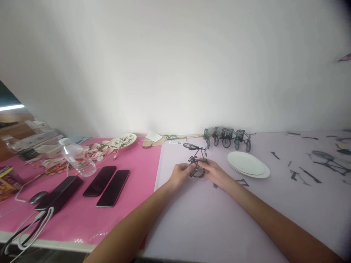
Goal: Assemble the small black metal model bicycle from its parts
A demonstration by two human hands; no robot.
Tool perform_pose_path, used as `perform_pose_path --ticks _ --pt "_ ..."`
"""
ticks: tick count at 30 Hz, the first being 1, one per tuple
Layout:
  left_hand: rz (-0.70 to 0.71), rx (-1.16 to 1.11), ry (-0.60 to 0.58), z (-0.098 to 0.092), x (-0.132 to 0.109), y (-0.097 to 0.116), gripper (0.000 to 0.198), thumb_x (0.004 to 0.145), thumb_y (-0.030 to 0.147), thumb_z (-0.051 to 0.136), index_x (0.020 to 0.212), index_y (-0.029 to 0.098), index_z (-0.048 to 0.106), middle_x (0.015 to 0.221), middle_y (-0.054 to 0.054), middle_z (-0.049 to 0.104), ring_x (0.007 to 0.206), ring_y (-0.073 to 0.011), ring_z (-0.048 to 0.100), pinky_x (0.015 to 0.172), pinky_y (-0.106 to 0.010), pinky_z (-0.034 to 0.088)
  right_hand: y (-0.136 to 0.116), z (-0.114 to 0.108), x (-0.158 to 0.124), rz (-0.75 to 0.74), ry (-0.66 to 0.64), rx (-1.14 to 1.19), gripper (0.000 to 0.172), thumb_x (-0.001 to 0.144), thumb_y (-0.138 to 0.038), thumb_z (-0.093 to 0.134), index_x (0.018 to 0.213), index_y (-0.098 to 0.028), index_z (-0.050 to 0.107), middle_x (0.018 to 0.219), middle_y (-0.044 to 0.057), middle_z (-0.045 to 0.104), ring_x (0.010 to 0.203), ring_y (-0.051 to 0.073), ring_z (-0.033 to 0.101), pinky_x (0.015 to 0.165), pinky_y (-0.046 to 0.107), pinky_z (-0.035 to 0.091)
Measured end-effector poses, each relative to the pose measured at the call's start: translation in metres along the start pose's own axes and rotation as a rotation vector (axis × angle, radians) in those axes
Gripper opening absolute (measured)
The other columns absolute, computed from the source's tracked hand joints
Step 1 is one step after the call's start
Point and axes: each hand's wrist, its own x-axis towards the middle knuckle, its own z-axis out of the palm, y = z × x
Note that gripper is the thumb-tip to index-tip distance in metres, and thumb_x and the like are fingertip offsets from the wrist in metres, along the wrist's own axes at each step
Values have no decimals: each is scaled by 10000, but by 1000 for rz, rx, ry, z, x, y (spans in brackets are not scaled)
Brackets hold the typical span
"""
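Between my two hands is a small black model bicycle (203,155), tilted with one wheel up and the other low near my fingers. My left hand (182,173) pinches it from the left, thumb near the pedal area. From the right, my right hand (212,170) grips the frame close to the lower wheel. Below my right wrist lie a small black frame-like part (242,182) and a dark flat piece (215,185). Fingertips partly hide the lower wheel.
Several finished-looking model bicycles (226,138) stand against the wall. White plates (248,164) sit right of my hands; loose black parts (305,175) are scattered farther right. On the pink left side are two phones (113,188), a power strip (59,193) with cables and a water bottle (78,157).
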Motion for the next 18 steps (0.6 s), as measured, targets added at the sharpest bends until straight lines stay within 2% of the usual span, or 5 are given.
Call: perform_pose_path --ticks 4,7,13,18 --pt "10 -27 -101 -3 2 -2 591 834 693 678 845 106 747 761 -47 675 705 -149 551 694 -278 428 -3 4 -2 18 31 -2 342 735 -392 904 973 -202 747 951 61 798 901 248 752 851 394 594" --pt "19 -37 -129 -4 3 -4 586 832 684 690 861 102 751 786 -57 680 725 -154 555 701 -280 429 -7 7 -4 31 51 -1 351 725 -388 911 977 -206 747 953 64 798 908 257 752 833 400 605" --pt "59 -49 -116 -1 1 -6 596 812 661 734 916 75 772 773 -66 680 693 -142 530 678 -276 391 -4 6 -2 35 26 -6 369 718 -389 917 984 -199 745 946 69 795 899 267 751 866 442 601" --pt "50 -55 -51 0 1 -6 620 804 686 724 908 76 778 766 -63 688 670 -131 517 654 -268 378 1 0 4 4 -20 -3 407 746 -414 900 1042 -188 735 1019 77 785 971 262 734 951 446 560"
